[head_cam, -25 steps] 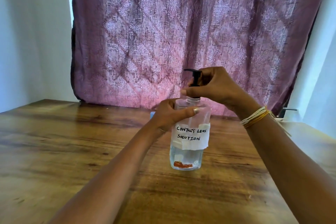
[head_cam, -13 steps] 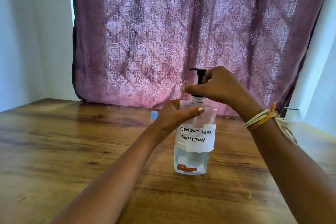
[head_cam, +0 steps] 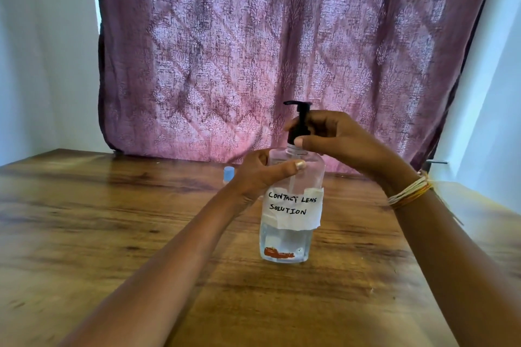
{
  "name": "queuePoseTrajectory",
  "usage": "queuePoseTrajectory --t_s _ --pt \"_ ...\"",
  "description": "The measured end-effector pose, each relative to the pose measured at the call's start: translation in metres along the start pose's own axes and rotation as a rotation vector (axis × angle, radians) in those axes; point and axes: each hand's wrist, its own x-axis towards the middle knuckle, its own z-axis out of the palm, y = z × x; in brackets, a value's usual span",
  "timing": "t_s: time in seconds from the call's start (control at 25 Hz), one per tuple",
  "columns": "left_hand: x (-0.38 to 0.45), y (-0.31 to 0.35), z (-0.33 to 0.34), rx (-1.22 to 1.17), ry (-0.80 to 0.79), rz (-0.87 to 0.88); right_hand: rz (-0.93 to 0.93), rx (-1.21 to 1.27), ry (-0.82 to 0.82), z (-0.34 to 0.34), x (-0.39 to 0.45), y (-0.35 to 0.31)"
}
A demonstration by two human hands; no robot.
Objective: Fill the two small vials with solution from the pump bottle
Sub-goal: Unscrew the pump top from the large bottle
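Note:
A clear pump bottle [head_cam: 287,239] with a white label reading "CONTACT LENS SOLUTION" stands upright on the wooden table [head_cam: 84,234]. It holds a little liquid near its base. My left hand [head_cam: 262,172] grips the bottle's upper body from the left. My right hand [head_cam: 329,138] pinches the collar of the black pump head [head_cam: 299,115], whose spout points left. A small vial with a light blue cap [head_cam: 228,173] peeks out behind my left wrist; a second vial is hidden.
A purple patterned curtain [head_cam: 282,51] hangs behind the table's far edge. White walls stand on both sides. The table's right edge runs near my right forearm, which wears thread bracelets [head_cam: 408,194].
My right thumb and fingers have shifted around the pump collar, as if twisting it. The pump stem shows more between my fingers. The bottle stays put under my left hand.

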Motion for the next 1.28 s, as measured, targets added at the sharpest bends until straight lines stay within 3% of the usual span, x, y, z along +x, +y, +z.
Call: queuePoseTrajectory --t_s 0.12,0.32,0.56,0.72,0.88,1.12,1.28 --pt "0.000 0.000 0.001 -0.003 0.009 0.011 0.017 0.080 0.178 0.008 -0.007 0.007" --pt "0.000 -0.001 0.003 -0.007 0.038 0.023 0.037 0.228 0.260 0.019 -0.003 0.012" --pt "-0.001 -0.001 0.005 -0.005 0.017 0.043 -0.009 0.536 0.093 0.016 -0.006 0.018" --pt "0.000 -0.002 0.003 0.016 0.013 0.048 -0.017 0.357 0.203 0.025 -0.005 0.014" --pt "0.000 -0.002 0.002 0.002 0.022 0.044 0.022 0.413 0.341 0.027 -0.004 0.014" --pt "0.000 -0.003 0.004 -0.020 0.033 0.032 0.036 0.586 0.147 0.022 -0.008 0.012" --pt "-0.001 -0.001 0.003 0.005 0.044 0.013 0.040 0.458 0.251 0.028 -0.005 0.012"
